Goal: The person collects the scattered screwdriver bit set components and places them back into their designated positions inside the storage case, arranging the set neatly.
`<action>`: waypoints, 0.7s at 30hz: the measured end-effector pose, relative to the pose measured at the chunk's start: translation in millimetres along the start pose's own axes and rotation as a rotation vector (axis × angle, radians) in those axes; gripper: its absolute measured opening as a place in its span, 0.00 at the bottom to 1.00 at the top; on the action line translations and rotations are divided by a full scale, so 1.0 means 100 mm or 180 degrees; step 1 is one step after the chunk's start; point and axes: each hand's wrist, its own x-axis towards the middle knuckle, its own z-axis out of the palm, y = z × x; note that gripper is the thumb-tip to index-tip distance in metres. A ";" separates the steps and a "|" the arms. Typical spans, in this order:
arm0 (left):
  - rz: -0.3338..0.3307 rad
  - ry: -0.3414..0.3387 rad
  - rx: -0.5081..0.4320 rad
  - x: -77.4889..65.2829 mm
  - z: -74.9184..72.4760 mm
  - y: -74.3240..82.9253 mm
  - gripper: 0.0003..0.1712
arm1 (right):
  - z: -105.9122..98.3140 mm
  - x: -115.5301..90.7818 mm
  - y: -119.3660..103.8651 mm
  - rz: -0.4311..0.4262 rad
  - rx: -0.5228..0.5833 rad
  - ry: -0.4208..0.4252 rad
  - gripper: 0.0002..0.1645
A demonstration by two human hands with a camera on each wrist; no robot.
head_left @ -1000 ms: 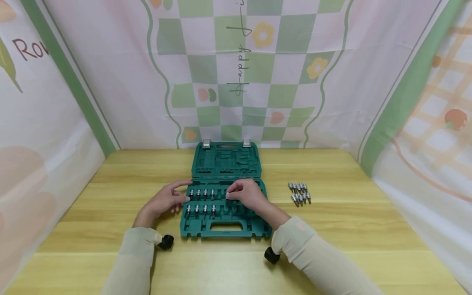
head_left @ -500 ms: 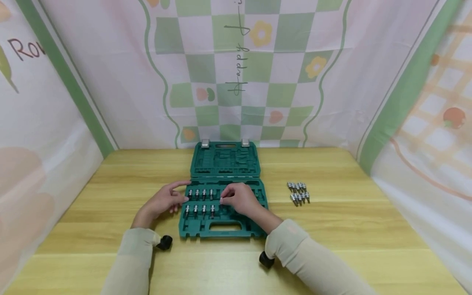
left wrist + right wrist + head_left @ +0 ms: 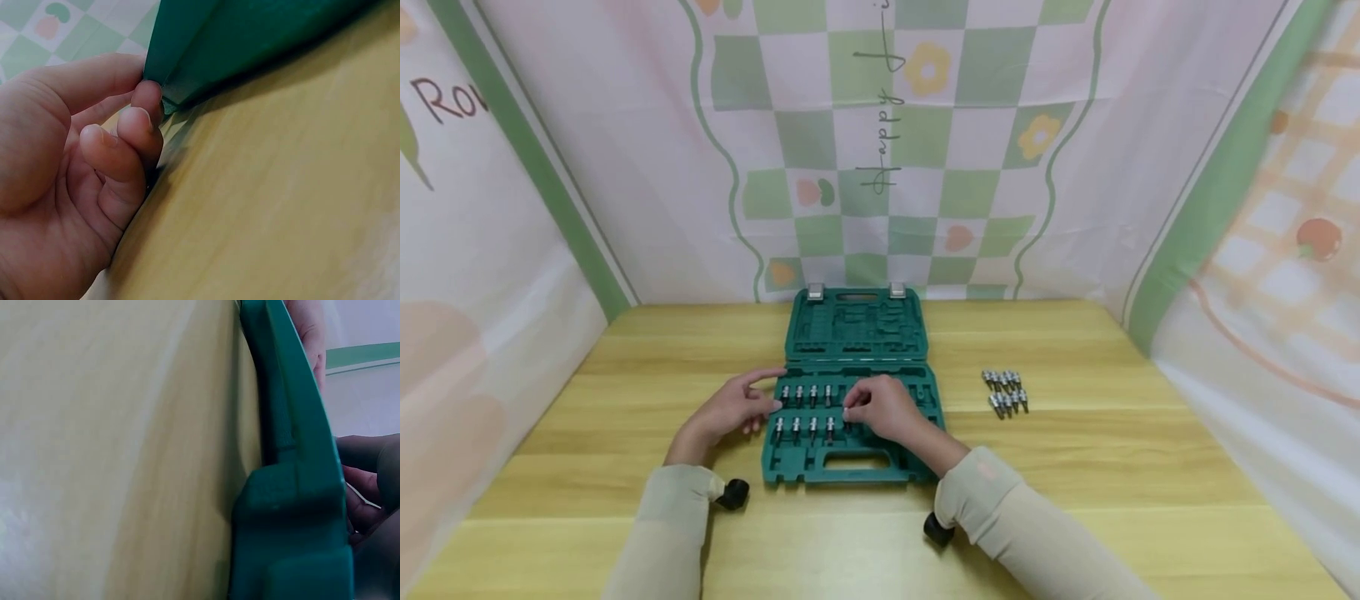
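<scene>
An open green tool case (image 3: 842,448) lies on the table, with two rows of silver bit sockets (image 3: 813,396) in the left part of its tray. My left hand (image 3: 733,408) holds the case's left edge, thumb over the rim and index finger stretched to the rear corner. Up close, in the left wrist view, the other fingers (image 3: 115,156) curl against the outer wall. With thumb and fingertips, my right hand (image 3: 887,408) pinches a bit socket (image 3: 847,423) over the front row, just right of its last seated piece. The hand hides much of the tray's right half.
Right of the case, several loose bit sockets (image 3: 1007,393) lie in two short rows on the wooden table (image 3: 1075,467). The case lid (image 3: 857,325) stands open at the back, near a checkered cloth (image 3: 880,125). Cloth also hangs at both sides.
My right hand has moved left and slightly toward me over the tray, bringing the bit socket to the front row. The left hand keeps its place on the case.
</scene>
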 end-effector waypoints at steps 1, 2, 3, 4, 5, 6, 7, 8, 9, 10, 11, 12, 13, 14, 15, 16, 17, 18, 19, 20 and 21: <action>0.0003 -0.0003 0.0004 0.00 0.00 0.00 0.34 | -0.01 0.00 0.00 -0.0001 -0.0017 -0.0019 0.02; 0.0005 -0.0006 0.0005 0.00 0.00 0.01 0.34 | -0.01 0.00 0.00 -0.0004 -0.0039 -0.0040 0.02; 0.0009 -0.0011 0.0005 0.00 0.00 0.01 0.34 | -0.02 0.00 0.00 -0.0016 -0.0060 -0.0059 0.03; 0.0014 -0.0017 0.0003 0.00 0.00 0.01 0.34 | -0.02 0.00 0.00 -0.0024 -0.0080 -0.0083 0.03; 0.0022 -0.0022 0.0003 0.00 0.00 0.01 0.34 | -0.03 0.00 0.00 -0.0022 -0.0086 -0.0103 0.03; 0.0031 -0.0029 0.0010 0.01 0.00 0.01 0.34 | -0.03 -0.01 0.00 -0.0028 -0.0077 -0.0117 0.03; 0.0032 -0.0030 0.0013 0.01 0.00 0.00 0.34 | -0.03 -0.01 0.00 -0.0031 -0.0067 -0.0132 0.03; 0.0030 -0.0027 0.0016 0.00 0.00 0.00 0.34 | -0.04 -0.01 0.00 -0.0038 -0.0058 -0.0144 0.03; 0.0030 -0.0028 0.0018 0.00 0.00 0.00 0.34 | -0.04 0.00 0.00 -0.0049 -0.0049 -0.0153 0.03; 0.0030 -0.0030 0.0021 0.00 0.00 0.00 0.34 | -0.04 0.00 0.00 -0.0043 -0.0041 -0.0164 0.03; 0.0028 -0.0031 0.0026 0.01 0.00 0.00 0.34 | -0.04 0.00 0.00 -0.0034 -0.0033 -0.0170 0.03; 0.0026 -0.0032 0.0026 0.01 0.00 0.00 0.34 | -0.04 0.00 0.01 -0.0040 -0.0033 -0.0175 0.03; 0.0022 -0.0033 0.0021 0.01 0.00 0.00 0.34 | -0.04 0.01 0.01 -0.0029 -0.0032 -0.0184 0.03; 0.0022 -0.0034 0.0021 0.01 0.00 0.00 0.34 | -0.04 0.01 0.01 -0.0019 -0.0036 -0.0191 0.03; 0.0023 -0.0035 0.0016 0.01 0.00 0.00 0.34 | -0.04 0.02 0.01 -0.0001 -0.0037 -0.0200 0.03; 0.0023 -0.0032 0.0013 0.01 0.00 0.00 0.34 | -0.04 0.02 0.01 0.0018 -0.0041 -0.0210 0.03; 0.0023 -0.0028 0.0009 0.01 0.00 0.00 0.34 | -0.04 0.03 0.01 0.0035 -0.0039 -0.0219 0.03; 0.0023 -0.0025 0.0003 0.00 0.00 0.00 0.34 | -0.04 0.03 0.01 0.0049 -0.0035 -0.0228 0.03; 0.0022 -0.0020 0.0000 0.00 0.00 0.00 0.34 | -0.04 0.03 0.01 0.0069 -0.0029 -0.0239 0.03; 0.0022 -0.0016 -0.0002 0.00 0.00 0.00 0.34 | -0.04 0.04 0.01 0.0081 -0.0025 -0.0249 0.03; 0.0022 -0.0014 -0.0005 0.00 0.00 0.01 0.34 | -0.05 0.04 0.00 0.0095 -0.0016 -0.0259 0.03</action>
